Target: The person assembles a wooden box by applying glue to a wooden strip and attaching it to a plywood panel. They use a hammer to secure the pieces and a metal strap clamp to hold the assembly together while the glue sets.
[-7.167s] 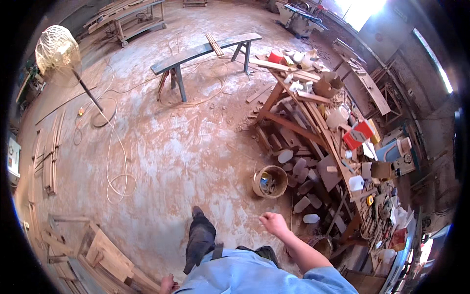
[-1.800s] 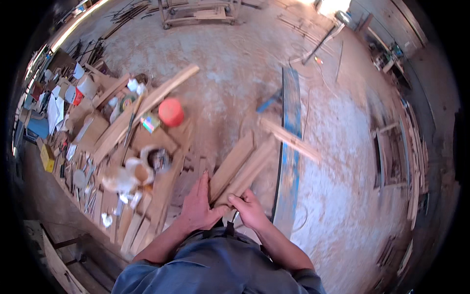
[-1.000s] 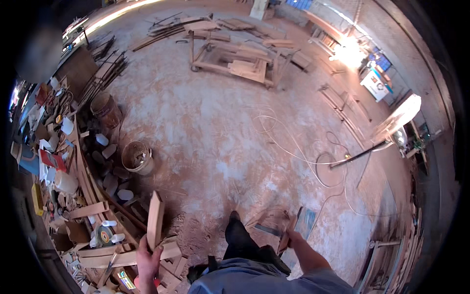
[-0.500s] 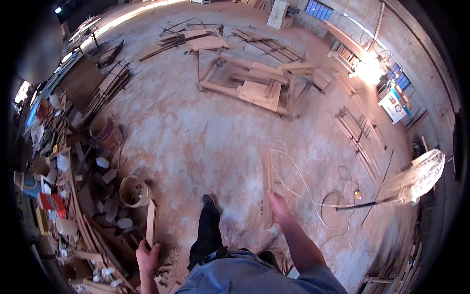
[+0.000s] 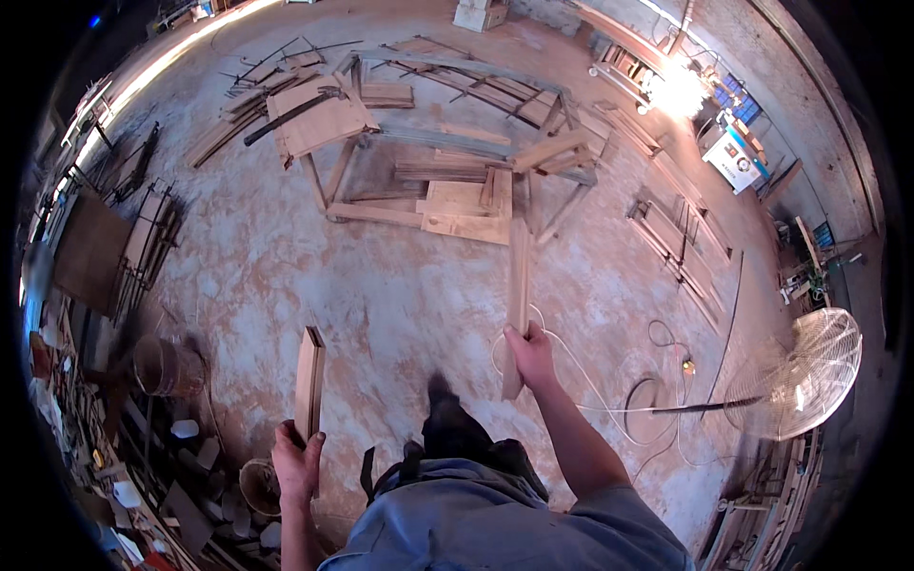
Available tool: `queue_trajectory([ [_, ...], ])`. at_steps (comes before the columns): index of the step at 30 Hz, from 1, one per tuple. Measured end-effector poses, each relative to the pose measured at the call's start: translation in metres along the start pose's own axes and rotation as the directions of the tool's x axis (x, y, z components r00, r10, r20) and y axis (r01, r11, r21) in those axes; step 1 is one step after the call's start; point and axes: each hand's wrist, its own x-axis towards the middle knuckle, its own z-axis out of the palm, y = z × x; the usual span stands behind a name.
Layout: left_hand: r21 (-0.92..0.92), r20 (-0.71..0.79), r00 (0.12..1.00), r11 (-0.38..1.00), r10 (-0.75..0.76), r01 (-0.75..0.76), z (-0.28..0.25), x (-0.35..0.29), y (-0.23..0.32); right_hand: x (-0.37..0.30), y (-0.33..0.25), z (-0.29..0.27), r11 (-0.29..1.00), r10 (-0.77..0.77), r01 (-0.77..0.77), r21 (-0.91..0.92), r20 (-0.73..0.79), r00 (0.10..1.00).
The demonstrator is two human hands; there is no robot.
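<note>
My left hand [image 5: 298, 461] is closed around the lower part of a short wooden board [image 5: 309, 385], which stands up nearly vertical at my left side. In my right hand [image 5: 529, 356] is a longer wooden board [image 5: 519, 285], gripped near its lower end and pointing away from me. Its far end overlaps a low wooden frame [image 5: 376, 214] on the floor, where flat panels [image 5: 466, 211] and loose wood pieces rest. The two boards are well apart, one on each side of my body.
Buckets [image 5: 168, 365] and heaped scraps line the left. A large wire-caged fan [image 5: 804, 376] stands at the right, with a pale hose [image 5: 595, 385] looping over the floor beside it. Clamped panels [image 5: 476, 86] lie beyond the frame. A white-and-blue machine [image 5: 733, 160] stands at the far right.
I have stepped forward, so the frame looks nearer and the buckets have slid back toward my left. Both boards stay in my hands and sit higher in view.
</note>
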Motion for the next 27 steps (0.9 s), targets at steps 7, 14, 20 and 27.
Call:
queue_trajectory([
  [7,0.044,-0.083,0.994,0.996,-0.077,0.081,0.019,0.152,0.041,0.277,-0.036,0.118,0.936,-0.237,0.227,-0.268,-0.006,0.972],
  [14,-0.191,-0.147,0.978,0.975,-0.147,0.118,0.047,0.3,0.121,0.518,-0.092,0.232,0.689,-0.303,0.336,-0.642,0.165,0.939],
  [20,-0.131,-0.155,0.947,0.956,-0.282,0.263,0.034,0.364,0.158,0.609,-0.088,0.274,0.504,-0.485,0.574,-0.645,0.339,0.806],
  [27,-0.181,-0.209,0.883,0.904,-0.42,0.387,0.008,0.429,0.15,0.642,-0.1,0.267,0.351,-0.487,0.613,-0.707,0.422,0.765],
])
